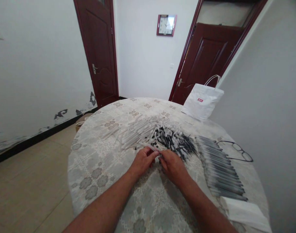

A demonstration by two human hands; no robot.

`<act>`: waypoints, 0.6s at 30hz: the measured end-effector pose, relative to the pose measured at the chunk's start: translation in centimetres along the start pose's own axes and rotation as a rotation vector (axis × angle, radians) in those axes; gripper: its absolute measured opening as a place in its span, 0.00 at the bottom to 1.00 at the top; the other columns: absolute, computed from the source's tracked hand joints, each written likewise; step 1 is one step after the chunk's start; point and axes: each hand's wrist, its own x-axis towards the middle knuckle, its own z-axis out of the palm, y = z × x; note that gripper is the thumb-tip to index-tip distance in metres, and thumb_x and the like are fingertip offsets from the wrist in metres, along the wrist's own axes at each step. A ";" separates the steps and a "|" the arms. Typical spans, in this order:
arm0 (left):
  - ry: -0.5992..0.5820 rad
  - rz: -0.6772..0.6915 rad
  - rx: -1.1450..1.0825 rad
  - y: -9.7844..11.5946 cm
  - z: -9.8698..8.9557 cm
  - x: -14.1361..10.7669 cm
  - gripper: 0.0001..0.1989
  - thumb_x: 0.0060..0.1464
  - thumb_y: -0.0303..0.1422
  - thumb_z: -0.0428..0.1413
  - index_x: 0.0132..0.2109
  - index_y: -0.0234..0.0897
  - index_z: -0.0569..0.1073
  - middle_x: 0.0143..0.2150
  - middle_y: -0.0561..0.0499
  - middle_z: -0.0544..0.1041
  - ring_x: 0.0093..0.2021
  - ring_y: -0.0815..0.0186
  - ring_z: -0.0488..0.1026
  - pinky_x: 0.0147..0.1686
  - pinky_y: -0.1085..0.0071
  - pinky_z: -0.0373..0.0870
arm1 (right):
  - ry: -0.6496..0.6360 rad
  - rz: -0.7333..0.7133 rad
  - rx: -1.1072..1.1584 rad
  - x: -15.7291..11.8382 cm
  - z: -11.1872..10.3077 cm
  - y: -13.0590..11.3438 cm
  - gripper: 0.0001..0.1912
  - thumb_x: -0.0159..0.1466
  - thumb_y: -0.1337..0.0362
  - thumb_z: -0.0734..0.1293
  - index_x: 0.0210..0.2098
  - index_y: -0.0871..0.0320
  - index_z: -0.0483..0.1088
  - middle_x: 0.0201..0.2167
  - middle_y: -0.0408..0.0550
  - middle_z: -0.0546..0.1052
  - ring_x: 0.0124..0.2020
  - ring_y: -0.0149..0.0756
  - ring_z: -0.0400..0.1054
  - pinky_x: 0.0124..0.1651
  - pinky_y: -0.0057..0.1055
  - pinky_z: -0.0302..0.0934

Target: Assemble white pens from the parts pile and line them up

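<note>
The two hands are close together over the table [138, 200], in front of the piles. The left hand [144, 159] has its thumb and fingers closed on a thin pale tube [152, 147]. The right hand [171, 162] pinches the near end of the same tube. If there is a tiny part between those fingertips, it is too small to tell what it is. Just past the hands are small black bits [154, 144]. Behind them lies a pile of pale tubes [140, 129], and it runs into a messy heap of black and white sticks [179, 142] on the right. Farther right, gray and black pens [222, 168] lie side by side in a row. Black glasses [242, 152] sit just beside the row, and a white bag [201, 101] stands at the back.
</note>
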 end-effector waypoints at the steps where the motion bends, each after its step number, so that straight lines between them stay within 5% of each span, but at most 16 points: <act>1: 0.010 -0.006 -0.003 -0.1 0.0 0.0 0.17 0.58 0.45 0.56 0.43 0.34 0.75 0.23 0.56 0.70 0.20 0.71 0.65 0.20 0.75 0.63 | 0.008 0.001 0.014 -0.1 0.0 0.1 0.12 0.69 0.69 0.60 0.50 0.56 0.70 0.41 0.51 0.74 0.44 0.39 0.69 0.49 0.33 0.62; 11: -0.007 -0.010 -0.034 -0.1 0.4 0.0 0.16 0.56 0.44 0.59 0.42 0.35 0.76 0.28 0.52 0.75 0.23 0.69 0.71 0.23 0.74 0.69 | -0.038 -0.009 0.034 -0.1 -0.8 0.2 0.13 0.67 0.71 0.61 0.49 0.57 0.72 0.41 0.50 0.75 0.44 0.37 0.69 0.49 0.30 0.62; 18: 0.128 -0.111 -0.322 -0.7 0.1 0.8 0.17 0.58 0.44 0.58 0.44 0.34 0.70 0.40 0.42 0.79 0.37 0.60 0.80 0.30 0.69 0.77 | 0.066 0.321 -0.229 -0.2 -4.0 5.5 0.12 0.69 0.66 0.60 0.48 0.58 0.73 0.44 0.53 0.77 0.47 0.39 0.70 0.52 0.29 0.59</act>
